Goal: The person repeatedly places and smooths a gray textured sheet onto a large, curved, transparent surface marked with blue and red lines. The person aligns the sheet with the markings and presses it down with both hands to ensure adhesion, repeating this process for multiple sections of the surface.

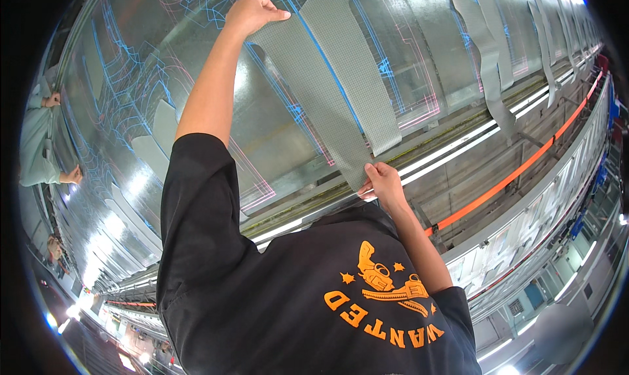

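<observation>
A long grey textured fabric strip (316,93) runs slantwise across the large glossy panel (419,54). At its far end my left hand (254,15) is closed, thumb and fingers pinching its upper edge. My right hand (383,184) grips the narrow near end with fingertips, where it hangs past the panel's near edge. Just right of this strip, a second grey strip (354,74) with a fine grid texture lies flat on the panel. Blue projected lines (337,80) show in the gap between the two strips.
More grey strips (481,41) lie along the panel to the right, some draping over its edge. An orange rail (517,175) runs beyond the near edge. At the far left another person's hands (73,174) touch the panel. Smaller grey pieces (165,119) lie left of my arm.
</observation>
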`<action>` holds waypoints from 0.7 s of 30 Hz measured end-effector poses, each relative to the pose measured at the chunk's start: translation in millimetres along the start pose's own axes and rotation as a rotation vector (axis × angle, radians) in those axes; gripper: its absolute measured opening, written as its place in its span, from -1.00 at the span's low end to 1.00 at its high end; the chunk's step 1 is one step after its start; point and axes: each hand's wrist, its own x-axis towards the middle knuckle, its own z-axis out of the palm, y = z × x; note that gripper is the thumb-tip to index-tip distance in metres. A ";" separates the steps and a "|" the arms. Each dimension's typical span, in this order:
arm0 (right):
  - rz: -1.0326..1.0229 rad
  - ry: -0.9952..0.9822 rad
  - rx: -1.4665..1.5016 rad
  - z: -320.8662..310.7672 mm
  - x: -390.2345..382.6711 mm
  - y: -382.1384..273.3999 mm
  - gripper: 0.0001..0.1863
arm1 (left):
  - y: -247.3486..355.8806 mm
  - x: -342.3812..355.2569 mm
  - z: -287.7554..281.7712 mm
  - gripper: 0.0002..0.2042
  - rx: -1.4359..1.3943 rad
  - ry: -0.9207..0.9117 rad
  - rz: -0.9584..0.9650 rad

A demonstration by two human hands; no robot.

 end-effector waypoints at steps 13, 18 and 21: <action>0.036 0.049 -0.090 3.5 -2.5 -8.9 -0.64 | 1.0 0.3 -3.5 -0.38 0.023 -0.017 0.030; 0.043 0.067 -0.115 3.3 -2.6 -11.1 -0.65 | -5.3 4.5 0.2 -0.40 0.014 -0.017 0.049; 0.063 0.073 -0.119 4.6 -2.5 -14.0 -0.66 | -6.5 5.3 0.0 -0.40 -0.010 -0.029 0.053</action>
